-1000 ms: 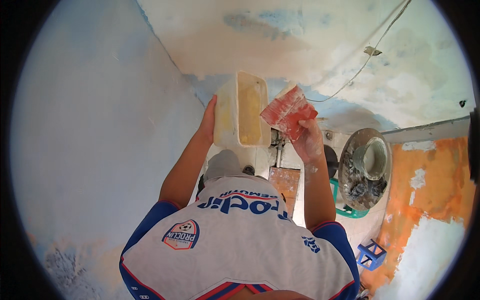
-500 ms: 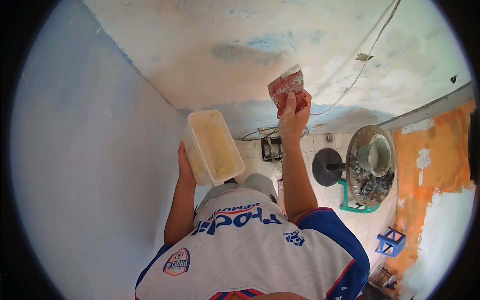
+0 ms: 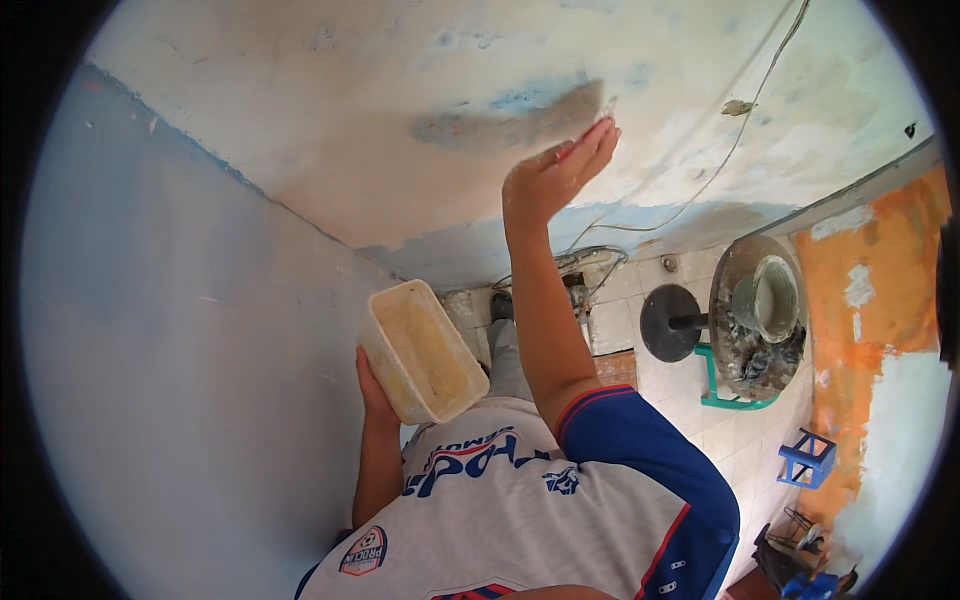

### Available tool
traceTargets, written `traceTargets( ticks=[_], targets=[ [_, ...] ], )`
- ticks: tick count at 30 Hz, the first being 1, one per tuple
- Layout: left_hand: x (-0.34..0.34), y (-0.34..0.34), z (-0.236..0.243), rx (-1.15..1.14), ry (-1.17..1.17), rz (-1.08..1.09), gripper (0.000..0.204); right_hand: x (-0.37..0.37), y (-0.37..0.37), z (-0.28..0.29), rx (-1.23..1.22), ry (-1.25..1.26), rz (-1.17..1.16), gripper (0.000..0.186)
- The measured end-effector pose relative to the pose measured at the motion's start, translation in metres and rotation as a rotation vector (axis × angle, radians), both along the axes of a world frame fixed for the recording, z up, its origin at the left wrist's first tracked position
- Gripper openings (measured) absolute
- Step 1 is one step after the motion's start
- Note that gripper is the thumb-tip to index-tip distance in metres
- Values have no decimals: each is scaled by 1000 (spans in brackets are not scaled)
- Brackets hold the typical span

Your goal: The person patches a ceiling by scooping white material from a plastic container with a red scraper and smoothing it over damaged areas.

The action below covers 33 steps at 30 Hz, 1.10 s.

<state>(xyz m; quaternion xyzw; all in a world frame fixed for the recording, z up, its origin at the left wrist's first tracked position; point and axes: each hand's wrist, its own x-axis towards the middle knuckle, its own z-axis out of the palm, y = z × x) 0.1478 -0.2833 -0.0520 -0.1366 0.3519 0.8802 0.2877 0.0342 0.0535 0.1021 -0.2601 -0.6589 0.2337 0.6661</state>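
Note:
My left hand (image 3: 374,388) is wrapped round the side of a white rectangular plastic tub (image 3: 386,362), held tilted in front of my shirt. Its inside looks yellowish, with pale smears. My right hand (image 3: 543,182) is raised at the wall (image 3: 350,130), fingers closed on a red putty spreader (image 3: 568,152). Only a thin strip of the spreader shows, as the hand covers most of it. Beside the fingertips the wall carries a patchy blue and grey stain (image 3: 500,112); whether the spreader's edge touches the surface, I cannot tell.
At the right stands a round table (image 3: 730,350) with a bowl (image 3: 768,298) and dark crumpled material on top. Near it are a green stool (image 3: 712,385) and a blue stool (image 3: 808,458). A cable (image 3: 735,140) hangs down the wall. A blue-grey wall (image 3: 190,330) rises at my left.
My right hand has moved up to the wall and turned, so the spreader is now nearly hidden. The tub in my left hand has dropped slightly, and my body has shifted.

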Motion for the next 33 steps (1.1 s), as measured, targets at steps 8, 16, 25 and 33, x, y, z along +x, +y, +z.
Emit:
traceTargets(
  ticks=[8,16,25,33],
  targets=[
    [8,-23,5,-34,-9,49,74,-45,-46,-53,162,-156,26,77],
    [23,-42,-2,-36,-19,114,73,0,-8,-3,118,57,-163,47],
    [53,-63,2,-99,2,139,73,42,-69,-32,160,-125,-47,45],
    [67,-70,7,-3,-16,152,72,40,-86,-41,153,-232,-44,47]
  ],
)
